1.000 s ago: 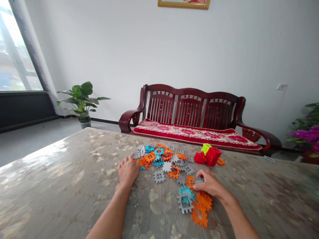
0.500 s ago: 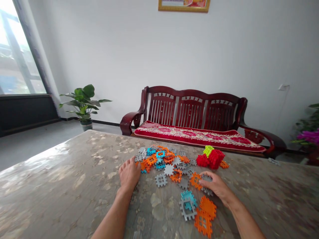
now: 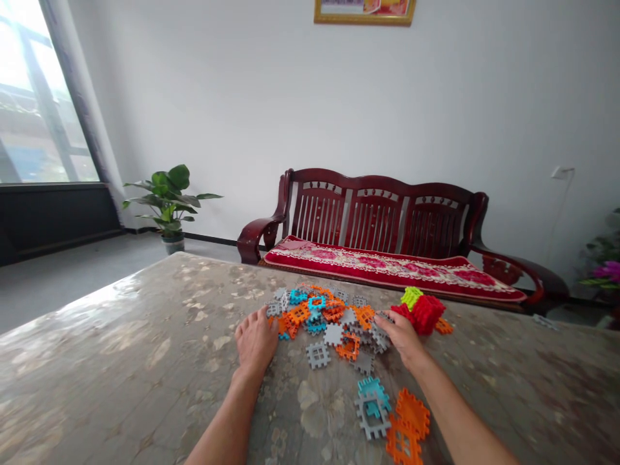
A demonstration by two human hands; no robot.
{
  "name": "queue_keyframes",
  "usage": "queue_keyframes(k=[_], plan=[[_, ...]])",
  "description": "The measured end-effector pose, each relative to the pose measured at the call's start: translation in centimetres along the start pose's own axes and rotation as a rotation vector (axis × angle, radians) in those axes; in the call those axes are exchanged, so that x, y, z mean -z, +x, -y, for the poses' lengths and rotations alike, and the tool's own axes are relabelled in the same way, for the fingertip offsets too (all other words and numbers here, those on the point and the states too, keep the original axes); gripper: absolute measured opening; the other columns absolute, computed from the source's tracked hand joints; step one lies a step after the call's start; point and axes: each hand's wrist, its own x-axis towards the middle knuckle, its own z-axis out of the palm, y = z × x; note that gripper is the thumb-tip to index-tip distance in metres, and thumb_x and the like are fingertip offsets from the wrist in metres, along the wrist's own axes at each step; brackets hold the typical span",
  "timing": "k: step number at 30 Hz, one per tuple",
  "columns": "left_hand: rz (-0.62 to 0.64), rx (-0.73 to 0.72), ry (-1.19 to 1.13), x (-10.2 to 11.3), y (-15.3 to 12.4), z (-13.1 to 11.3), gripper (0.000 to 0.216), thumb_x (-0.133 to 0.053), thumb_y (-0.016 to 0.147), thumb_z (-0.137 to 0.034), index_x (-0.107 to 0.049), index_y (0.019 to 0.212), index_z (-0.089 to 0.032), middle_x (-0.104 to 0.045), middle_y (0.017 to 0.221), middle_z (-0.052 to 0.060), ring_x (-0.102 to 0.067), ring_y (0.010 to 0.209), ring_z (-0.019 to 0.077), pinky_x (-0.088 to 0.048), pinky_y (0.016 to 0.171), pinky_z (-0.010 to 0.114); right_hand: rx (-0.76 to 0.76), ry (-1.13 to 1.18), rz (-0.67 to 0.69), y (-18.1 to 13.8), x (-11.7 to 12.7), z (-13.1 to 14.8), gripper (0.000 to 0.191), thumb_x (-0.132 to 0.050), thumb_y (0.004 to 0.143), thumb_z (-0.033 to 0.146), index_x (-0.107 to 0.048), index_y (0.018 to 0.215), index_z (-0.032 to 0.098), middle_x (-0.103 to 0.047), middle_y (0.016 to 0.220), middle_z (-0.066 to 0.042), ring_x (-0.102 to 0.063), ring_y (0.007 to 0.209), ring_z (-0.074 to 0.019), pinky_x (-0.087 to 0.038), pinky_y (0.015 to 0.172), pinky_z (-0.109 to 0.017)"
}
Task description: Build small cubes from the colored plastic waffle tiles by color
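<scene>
My left hand (image 3: 258, 339) lies flat on the table with its fingers stretched out, at the left edge of a pile of interlocking plastic building tiles. Its fingertips are by an orange tile (image 3: 279, 325). At the pile's right side, my right hand (image 3: 404, 334) reaches in with thumb and fingers apart, touching grey tiles (image 3: 380, 337) beside an orange window tile (image 3: 364, 317). Its fingers partly cover these tiles. Behind it stand joined red blocks (image 3: 427, 314) with a lime-green piece (image 3: 411, 297). Nearer me lie a grey frame tile (image 3: 372, 416), a turquoise tile (image 3: 375, 389) and orange tiles (image 3: 413, 413).
A patterned cover lies over the table (image 3: 194, 361). A dark red wooden bench (image 3: 372, 219) with a red floral cushion (image 3: 339, 253) stands beyond it. A potted plant (image 3: 169, 200) is at the left, and a single grey tile (image 3: 545, 321) lies far right.
My right hand has moved forward and left, and the orange window tile and grey tiles by it have shifted into the pile. My left hand stays put. The view has turned slightly left.
</scene>
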Motion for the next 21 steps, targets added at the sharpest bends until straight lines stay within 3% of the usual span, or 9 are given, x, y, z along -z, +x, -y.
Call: queue_keyframes(k=[5,10,15,19,21], plan=[[0.004,-0.004,-0.010,-0.1,0.0,0.1,0.048,-0.036,0.090,-0.034,-0.055,0.132,-0.020,-0.062,0.128,0.013,-0.055,0.118,0.0279,-0.036,0.102,0.041,0.068,-0.008,0.035,2.1,-1.4,0.2,0.049,-0.074,0.054,0.053,-0.072,0.089,0.018,-0.075,0.086,-0.010,-0.068,0.087,-0.0295,-0.053,0.081,-0.041],[-0.002,-0.011,-0.018,-0.3,0.0,0.3,0.047,-0.037,0.090,-0.034,-0.056,0.131,-0.020,-0.062,0.128,0.012,-0.054,0.118,0.0279,-0.036,0.102,0.042,0.129,-0.161,-0.102,2.6,-0.9,-1.2,0.043,-0.067,0.057,0.040,-0.073,0.094,0.019,-0.074,0.104,-0.013,-0.066,0.103,-0.0310,-0.048,0.097,-0.044],[-0.013,-0.012,-0.025,-0.3,0.0,0.2,0.047,-0.037,0.090,-0.033,-0.056,0.131,-0.021,-0.062,0.128,0.013,-0.054,0.118,0.0273,-0.036,0.102,0.042,0.140,-0.160,-0.154,0.9,0.9,-3.0,0.046,-0.063,0.058,0.036,-0.071,0.100,0.020,-0.072,0.111,-0.012,-0.064,0.110,-0.0300,-0.048,0.097,-0.043],[-0.001,-0.007,-0.021,-0.2,0.0,0.2,0.049,-0.037,0.089,-0.032,-0.055,0.133,-0.020,-0.062,0.128,0.013,-0.053,0.120,0.0278,-0.036,0.102,0.042,0.117,-0.115,-0.126,-1.5,2.7,-2.0,0.043,-0.066,0.057,0.037,-0.071,0.096,0.021,-0.072,0.108,-0.011,-0.064,0.107,-0.0298,-0.048,0.096,-0.043],[0.005,-0.009,-0.016,-0.1,0.0,0.1,0.049,-0.036,0.090,-0.032,-0.055,0.134,-0.020,-0.062,0.128,0.013,-0.053,0.120,0.0278,-0.036,0.103,0.042,0.069,-0.161,-0.036,-2.9,3.8,-1.0,0.044,-0.068,0.057,0.039,-0.071,0.097,0.020,-0.072,0.106,-0.010,-0.062,0.107,-0.0300,-0.047,0.096,-0.042]])
